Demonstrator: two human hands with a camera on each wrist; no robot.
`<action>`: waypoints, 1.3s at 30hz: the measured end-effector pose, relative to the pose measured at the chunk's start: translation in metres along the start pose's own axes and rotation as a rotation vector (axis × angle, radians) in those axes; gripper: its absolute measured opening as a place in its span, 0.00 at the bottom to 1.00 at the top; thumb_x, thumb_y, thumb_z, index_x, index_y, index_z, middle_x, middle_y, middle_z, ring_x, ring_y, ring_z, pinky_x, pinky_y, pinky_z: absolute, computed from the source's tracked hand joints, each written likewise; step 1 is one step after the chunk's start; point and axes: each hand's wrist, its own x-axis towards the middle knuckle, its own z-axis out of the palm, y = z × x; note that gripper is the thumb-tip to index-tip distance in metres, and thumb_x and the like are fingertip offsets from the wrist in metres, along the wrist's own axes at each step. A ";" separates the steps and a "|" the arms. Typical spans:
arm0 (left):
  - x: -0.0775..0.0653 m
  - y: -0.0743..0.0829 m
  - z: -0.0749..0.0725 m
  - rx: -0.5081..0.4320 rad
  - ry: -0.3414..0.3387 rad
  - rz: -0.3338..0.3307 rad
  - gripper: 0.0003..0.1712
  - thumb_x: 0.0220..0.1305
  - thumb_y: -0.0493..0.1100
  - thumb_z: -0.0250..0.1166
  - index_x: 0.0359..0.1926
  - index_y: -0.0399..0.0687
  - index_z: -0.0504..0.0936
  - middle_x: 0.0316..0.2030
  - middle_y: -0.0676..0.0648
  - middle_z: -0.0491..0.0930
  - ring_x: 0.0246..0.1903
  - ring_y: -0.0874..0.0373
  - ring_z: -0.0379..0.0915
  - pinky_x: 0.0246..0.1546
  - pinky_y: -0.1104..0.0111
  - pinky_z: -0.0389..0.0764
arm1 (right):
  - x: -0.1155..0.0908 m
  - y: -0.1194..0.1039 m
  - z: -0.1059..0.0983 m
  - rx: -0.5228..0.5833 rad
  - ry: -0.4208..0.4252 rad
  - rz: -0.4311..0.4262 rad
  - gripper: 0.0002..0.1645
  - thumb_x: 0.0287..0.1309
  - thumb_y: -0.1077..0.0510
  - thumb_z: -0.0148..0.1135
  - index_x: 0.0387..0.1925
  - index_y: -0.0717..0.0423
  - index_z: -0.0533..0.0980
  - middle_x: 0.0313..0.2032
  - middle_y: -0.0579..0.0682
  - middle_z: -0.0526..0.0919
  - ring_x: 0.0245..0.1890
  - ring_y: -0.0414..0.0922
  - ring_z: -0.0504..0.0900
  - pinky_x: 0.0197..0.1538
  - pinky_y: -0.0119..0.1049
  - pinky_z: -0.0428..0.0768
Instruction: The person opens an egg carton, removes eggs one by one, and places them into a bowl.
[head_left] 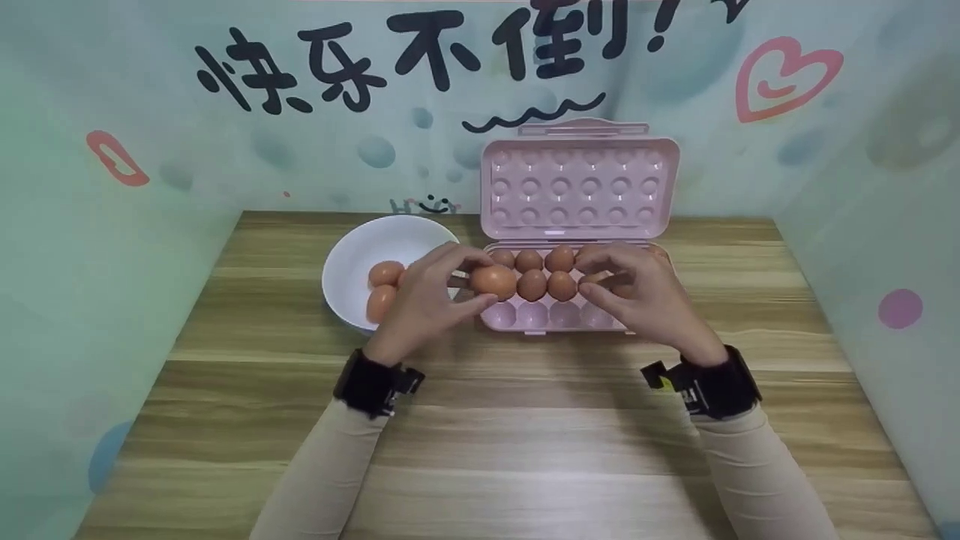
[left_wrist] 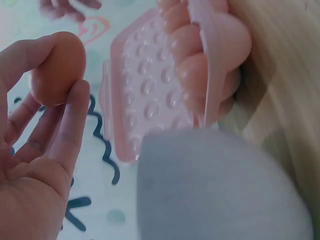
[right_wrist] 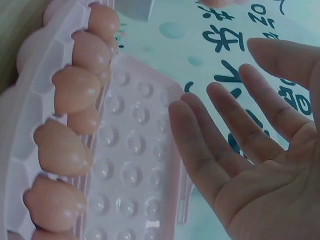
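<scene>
Thumb and fingers of my left hand [head_left: 424,296] pinch a brown egg [head_left: 493,283], held up over the left end of a pink egg carton [head_left: 555,319]. The left wrist view shows this egg [left_wrist: 62,67] between thumb and fingertips. My right hand [head_left: 651,296] hovers over the carton's right side, and in the right wrist view its fingers [right_wrist: 250,125] spread apart with nothing between them. Brown eggs [head_left: 561,286] fill the back and middle rows, partly hidden by the right hand. Bare pink cups show along the front row.
Left of the carton stands a white bowl [head_left: 345,259] with several brown eggs [head_left: 381,302], partly behind the left hand. The carton's dimpled lid [head_left: 577,201] stands upright against the printed backdrop [head_left: 375,180]. A wood-grain table [head_left: 510,435] lies beneath everything.
</scene>
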 end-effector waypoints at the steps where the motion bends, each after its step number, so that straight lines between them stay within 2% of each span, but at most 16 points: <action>1: 0.000 -0.001 -0.005 -0.004 0.006 -0.015 0.23 0.62 0.43 0.80 0.56 0.48 0.84 0.52 0.51 0.83 0.53 0.60 0.79 0.53 0.70 0.84 | 0.000 0.001 -0.003 -0.021 0.000 0.008 0.14 0.62 0.68 0.74 0.50 0.59 0.85 0.51 0.50 0.88 0.49 0.47 0.88 0.47 0.35 0.89; 4: 0.000 -0.004 -0.018 0.008 0.015 -0.048 0.23 0.61 0.40 0.80 0.55 0.48 0.84 0.51 0.51 0.83 0.51 0.60 0.80 0.50 0.71 0.85 | -0.001 0.002 -0.011 -0.126 0.008 0.008 0.16 0.62 0.65 0.75 0.51 0.58 0.85 0.51 0.48 0.88 0.51 0.41 0.84 0.51 0.33 0.87; 8: 0.004 -0.006 -0.033 0.092 -0.010 -0.070 0.22 0.60 0.40 0.80 0.54 0.46 0.84 0.50 0.50 0.83 0.49 0.60 0.80 0.49 0.71 0.86 | -0.003 0.005 -0.020 -0.218 0.026 -0.037 0.17 0.60 0.66 0.77 0.51 0.58 0.85 0.51 0.51 0.88 0.49 0.42 0.83 0.51 0.34 0.82; 14: 0.013 -0.012 -0.050 0.177 -0.089 -0.067 0.19 0.59 0.39 0.79 0.50 0.44 0.84 0.46 0.47 0.83 0.47 0.56 0.79 0.49 0.64 0.86 | -0.003 0.008 -0.023 -0.254 0.010 -0.057 0.19 0.59 0.66 0.77 0.52 0.57 0.85 0.53 0.50 0.87 0.52 0.49 0.83 0.56 0.40 0.79; 16: 0.016 -0.015 -0.054 0.203 -0.119 -0.070 0.18 0.58 0.38 0.79 0.49 0.43 0.84 0.45 0.46 0.83 0.46 0.54 0.79 0.50 0.61 0.85 | -0.003 0.009 -0.024 -0.280 0.001 -0.059 0.20 0.59 0.66 0.77 0.53 0.56 0.85 0.54 0.49 0.87 0.53 0.51 0.84 0.57 0.39 0.78; 19: 0.019 -0.018 -0.059 0.252 -0.178 -0.101 0.18 0.58 0.39 0.78 0.48 0.44 0.84 0.44 0.47 0.82 0.45 0.53 0.78 0.50 0.60 0.81 | -0.003 0.010 -0.025 -0.311 -0.002 -0.058 0.20 0.58 0.67 0.77 0.53 0.56 0.85 0.54 0.51 0.86 0.55 0.50 0.83 0.59 0.38 0.77; 23: 0.024 -0.024 -0.063 0.298 -0.269 -0.163 0.18 0.59 0.39 0.77 0.49 0.45 0.83 0.44 0.48 0.82 0.46 0.52 0.76 0.51 0.60 0.77 | -0.005 0.010 -0.027 -0.320 0.001 -0.044 0.22 0.57 0.69 0.76 0.53 0.57 0.85 0.55 0.53 0.85 0.57 0.48 0.81 0.61 0.42 0.76; 29: 0.029 -0.033 -0.063 0.388 -0.371 -0.166 0.17 0.57 0.40 0.76 0.46 0.43 0.82 0.42 0.45 0.82 0.44 0.49 0.74 0.49 0.58 0.75 | -0.006 0.011 -0.028 -0.338 -0.009 -0.049 0.22 0.56 0.68 0.77 0.53 0.59 0.84 0.57 0.55 0.84 0.59 0.51 0.80 0.63 0.49 0.76; 32: 0.029 -0.036 -0.062 0.405 -0.422 -0.205 0.15 0.59 0.41 0.76 0.45 0.45 0.82 0.42 0.45 0.80 0.44 0.49 0.72 0.48 0.60 0.74 | -0.006 0.011 -0.028 -0.341 -0.013 -0.055 0.23 0.55 0.69 0.77 0.53 0.60 0.84 0.57 0.55 0.83 0.59 0.51 0.80 0.63 0.50 0.76; 36: 0.030 -0.038 -0.059 0.402 -0.466 -0.253 0.14 0.61 0.41 0.76 0.45 0.46 0.82 0.41 0.46 0.79 0.44 0.49 0.72 0.47 0.61 0.74 | -0.006 0.010 -0.029 -0.338 -0.024 -0.054 0.24 0.55 0.69 0.77 0.55 0.59 0.84 0.58 0.54 0.83 0.60 0.51 0.80 0.64 0.50 0.75; 39: 0.030 -0.040 -0.057 0.412 -0.476 -0.245 0.13 0.61 0.40 0.75 0.45 0.44 0.82 0.39 0.45 0.78 0.43 0.48 0.71 0.47 0.60 0.74 | -0.006 0.010 -0.029 -0.340 -0.039 -0.046 0.25 0.55 0.68 0.77 0.56 0.57 0.84 0.58 0.53 0.83 0.60 0.50 0.79 0.65 0.50 0.75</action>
